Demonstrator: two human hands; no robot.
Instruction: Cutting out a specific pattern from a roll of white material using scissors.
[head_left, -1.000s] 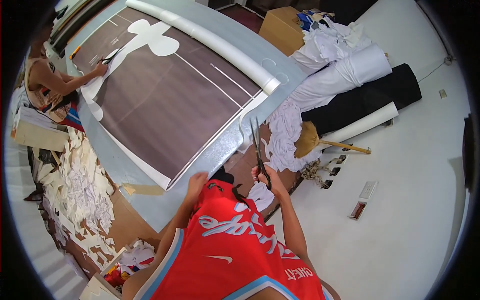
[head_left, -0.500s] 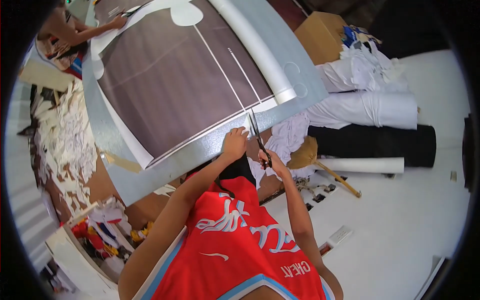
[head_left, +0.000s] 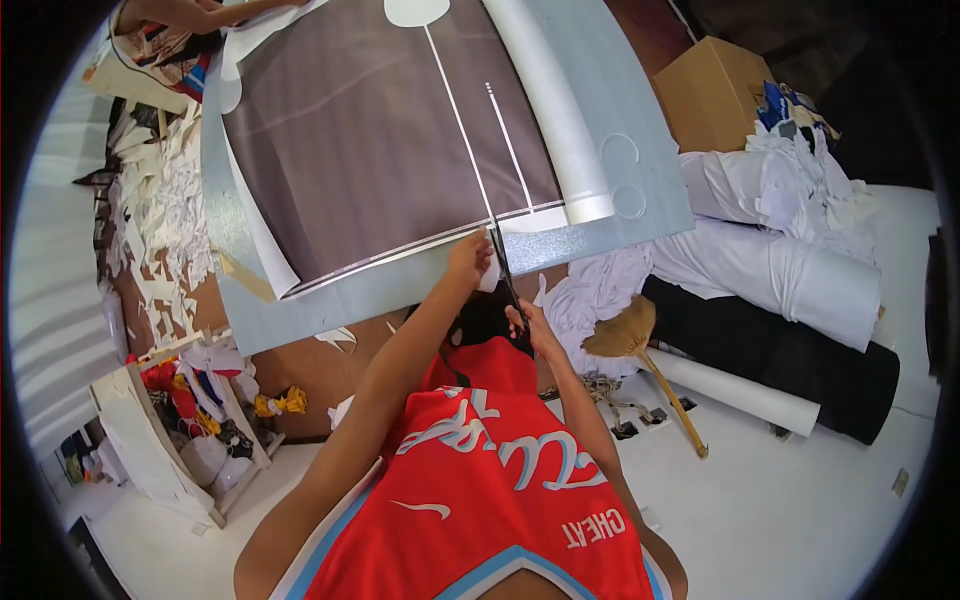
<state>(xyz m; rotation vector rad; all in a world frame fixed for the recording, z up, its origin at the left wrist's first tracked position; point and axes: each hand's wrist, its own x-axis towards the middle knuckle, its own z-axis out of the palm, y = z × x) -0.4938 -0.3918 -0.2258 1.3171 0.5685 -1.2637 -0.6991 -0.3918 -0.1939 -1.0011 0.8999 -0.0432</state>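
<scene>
A large dark brown sheet (head_left: 370, 150) with white margins lies on the grey-blue table. Its near margin lies by the table's front edge, where my left hand (head_left: 470, 258) is closed on the white edge. Below those fingers hangs a small white flap (head_left: 490, 275). Black-handled scissors (head_left: 504, 268) are gripped in my right hand (head_left: 530, 328), just right of my left. Their blades point away from me and reach the near margin, close to the end of a long white line. How far apart the blades stand is hard to see.
A white roll (head_left: 550, 100) lies along the sheet's right side. Fabric rolls (head_left: 780, 270), a brush with a wooden handle (head_left: 650, 360) and a cardboard box (head_left: 712, 92) are at right. White scraps (head_left: 160, 190) cover the left floor. Another person's arm (head_left: 190, 15) reaches the table's far left.
My view has shifted, so the table sits higher and turned. My left hand is nearer the sheet's margin, and the scissors' blades look closer together. The other person's scissors have left the view.
</scene>
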